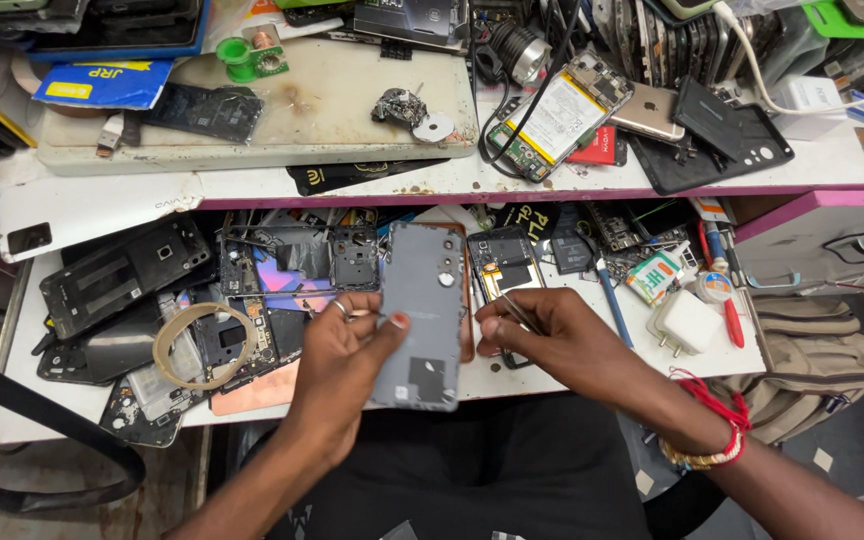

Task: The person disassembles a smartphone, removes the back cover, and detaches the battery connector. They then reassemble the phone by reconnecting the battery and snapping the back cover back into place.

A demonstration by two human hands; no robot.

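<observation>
We hold the grey phone back [420,312] upright over the worktop [552,375], our left hand [342,350] clamped on its left edge with the thumb pressed across its face, while our right hand [542,335] is pinched shut on thin tweezers [518,312] just right of the back. We judge the work to be at the stage of picking at something small along that right edge; the next move seems to call for a steady tip and a firm left grip. Left of the back lie opened phone frames [122,275] and a tape ring [204,345]; right of it, a blue-handled tool [612,300] and a white charger [685,322]. Behind it, a shelf [452,180] carries a battery-bearing phone [559,117]. The clutter crowds close, leaving little bare space to set the back down.
</observation>
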